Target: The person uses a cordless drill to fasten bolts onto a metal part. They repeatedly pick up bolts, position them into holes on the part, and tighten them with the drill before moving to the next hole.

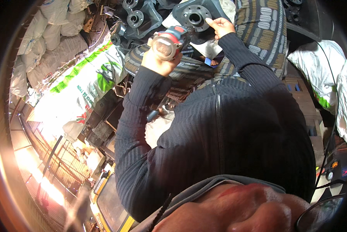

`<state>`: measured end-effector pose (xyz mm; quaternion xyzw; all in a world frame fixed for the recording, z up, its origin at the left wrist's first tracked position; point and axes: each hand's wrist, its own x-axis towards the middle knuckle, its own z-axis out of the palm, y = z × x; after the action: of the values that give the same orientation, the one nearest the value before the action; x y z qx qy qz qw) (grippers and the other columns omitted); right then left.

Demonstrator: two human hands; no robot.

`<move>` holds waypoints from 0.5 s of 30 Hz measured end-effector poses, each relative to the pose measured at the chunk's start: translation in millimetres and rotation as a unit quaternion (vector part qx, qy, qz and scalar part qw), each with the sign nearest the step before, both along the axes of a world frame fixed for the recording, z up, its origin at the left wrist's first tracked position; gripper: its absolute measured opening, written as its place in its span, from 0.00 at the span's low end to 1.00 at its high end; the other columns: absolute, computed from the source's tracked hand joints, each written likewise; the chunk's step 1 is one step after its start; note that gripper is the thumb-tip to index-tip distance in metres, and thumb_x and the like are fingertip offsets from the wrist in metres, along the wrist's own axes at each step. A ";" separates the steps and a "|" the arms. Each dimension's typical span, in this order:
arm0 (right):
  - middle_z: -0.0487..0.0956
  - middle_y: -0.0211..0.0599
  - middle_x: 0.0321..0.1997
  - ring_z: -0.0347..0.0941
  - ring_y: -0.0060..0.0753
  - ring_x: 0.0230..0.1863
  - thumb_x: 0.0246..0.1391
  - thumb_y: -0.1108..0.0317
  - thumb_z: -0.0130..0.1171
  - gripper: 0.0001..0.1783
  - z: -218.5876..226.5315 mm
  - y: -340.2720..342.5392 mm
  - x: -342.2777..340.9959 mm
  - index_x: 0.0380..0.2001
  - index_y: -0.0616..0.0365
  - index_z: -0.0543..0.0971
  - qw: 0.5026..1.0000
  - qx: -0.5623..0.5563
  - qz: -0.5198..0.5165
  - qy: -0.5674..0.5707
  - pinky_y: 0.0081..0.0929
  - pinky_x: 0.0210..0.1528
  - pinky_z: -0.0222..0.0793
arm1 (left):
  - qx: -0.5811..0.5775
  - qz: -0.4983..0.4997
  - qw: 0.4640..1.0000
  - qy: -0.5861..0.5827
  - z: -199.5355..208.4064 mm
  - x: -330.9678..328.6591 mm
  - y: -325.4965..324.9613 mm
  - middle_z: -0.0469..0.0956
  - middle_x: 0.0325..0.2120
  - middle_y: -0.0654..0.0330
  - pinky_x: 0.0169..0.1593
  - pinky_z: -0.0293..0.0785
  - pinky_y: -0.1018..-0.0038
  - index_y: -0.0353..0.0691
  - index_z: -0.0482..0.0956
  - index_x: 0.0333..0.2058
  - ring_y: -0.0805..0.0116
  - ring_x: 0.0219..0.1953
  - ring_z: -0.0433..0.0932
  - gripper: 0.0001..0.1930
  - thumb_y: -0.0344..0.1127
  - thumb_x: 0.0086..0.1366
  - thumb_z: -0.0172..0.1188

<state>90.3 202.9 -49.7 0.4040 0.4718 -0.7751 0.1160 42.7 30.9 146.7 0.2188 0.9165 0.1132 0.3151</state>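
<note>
My left hand (158,63) is wrapped round a red and grey handheld power tool (169,41), seen from its back end. Its front points toward a dark metal flanged part (185,14) with a round central bore and a ring of holes. Whether the tool's tip touches the part is hidden. My right hand (222,28) is at the right side of the flange, thumb and forefinger pinched together by its face. Anything between those fingertips is too small to make out. The flanged part lies between my knees, over pale cloth or sacking (216,48).
More dark flanged metal parts (136,18) are piled at the far left. White and green sacks (84,87) stand left, with other pale sacks (318,62) at the right. A black cable (332,73) hangs down the right side, near a wooden pallet (307,100).
</note>
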 end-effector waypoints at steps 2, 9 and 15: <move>0.66 0.21 0.15 0.57 0.11 0.12 0.47 0.57 0.63 0.16 5.2 6.4 10.2 0.27 0.55 0.71 0.994 -0.099 -0.038 0.011 0.13 0.12 0.56 | -0.060 -0.188 0.973 0.124 7.5 13.5 -2.0 0.77 0.35 0.57 0.44 0.71 0.71 0.38 0.73 0.41 0.62 0.37 0.76 0.23 0.43 0.48 0.64; 0.73 0.50 0.48 0.70 0.43 0.50 0.61 0.54 0.36 0.25 27.4 25.9 37.6 0.51 0.64 0.65 0.890 -0.447 -0.038 0.074 0.36 0.49 0.68 | 0.105 -0.048 0.992 0.046 27.6 57.5 -8.0 0.76 0.35 0.57 0.44 0.71 0.71 0.39 0.71 0.42 0.62 0.37 0.76 0.24 0.39 0.45 0.67; 0.70 0.44 0.53 0.66 0.39 0.55 0.62 0.52 0.28 0.28 28.9 26.2 35.7 0.52 0.64 0.65 0.856 -0.495 0.034 0.145 0.32 0.52 0.64 | 0.132 0.072 0.988 -0.037 21.6 68.9 -3.6 0.76 0.35 0.55 0.43 0.72 0.71 0.38 0.71 0.41 0.62 0.37 0.77 0.25 0.39 0.43 0.67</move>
<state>126.0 229.1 -20.8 0.1606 0.0509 -0.9515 0.2573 111.6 27.3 168.2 0.1873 0.8945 0.2639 0.3085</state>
